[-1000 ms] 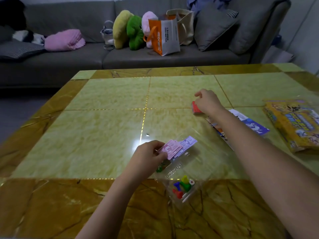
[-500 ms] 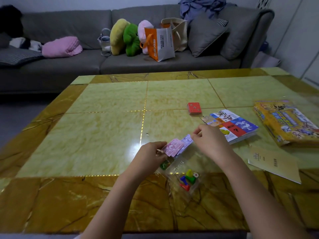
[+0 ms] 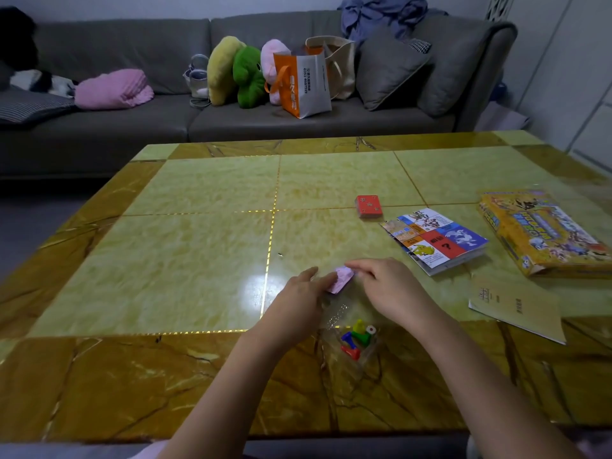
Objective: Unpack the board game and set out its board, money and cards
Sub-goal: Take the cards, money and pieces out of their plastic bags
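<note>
Now, a two-handed pinch on the money (image 3: 341,280)!
Watch: left hand (image 3: 299,301) pinches its near end, right hand (image 3: 389,289) nips the far corner; the wad slants between them, red cards (image 3: 368,206) lying well beyond the right hand.

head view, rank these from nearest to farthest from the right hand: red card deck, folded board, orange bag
1. folded board, just right of the right hand
2. red card deck, farther up the table
3. orange bag, on the sofa beyond
</note>
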